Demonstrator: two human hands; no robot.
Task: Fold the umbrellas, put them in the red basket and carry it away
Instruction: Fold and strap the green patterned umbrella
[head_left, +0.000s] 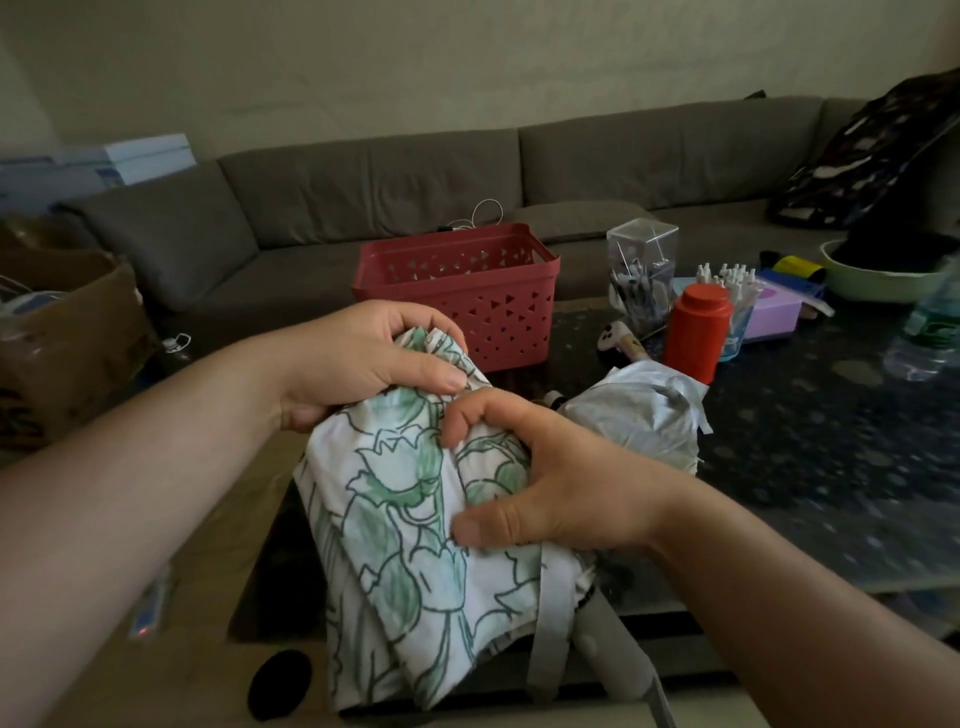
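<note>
Here the left hand (363, 358) gripped the bunched top of the floral umbrella (415, 545), and the right hand (530, 473) clutched its canopy lower down, both in front of the red basket (467, 291). A second umbrella (639, 410) lay just right of the basket's front.

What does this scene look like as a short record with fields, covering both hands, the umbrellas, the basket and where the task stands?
left hand: grips the bunched top of the floral umbrella
right hand: pinches the floral umbrella's fabric lower down
second umbrella: pale, bundled, lying on the dark table behind the right hand
red basket: upright at the table's far edge, no umbrella visible inside
other items: red bottle right of the basket, grey sofa behind
task stage: folding under way, nothing in the basket yet
</note>
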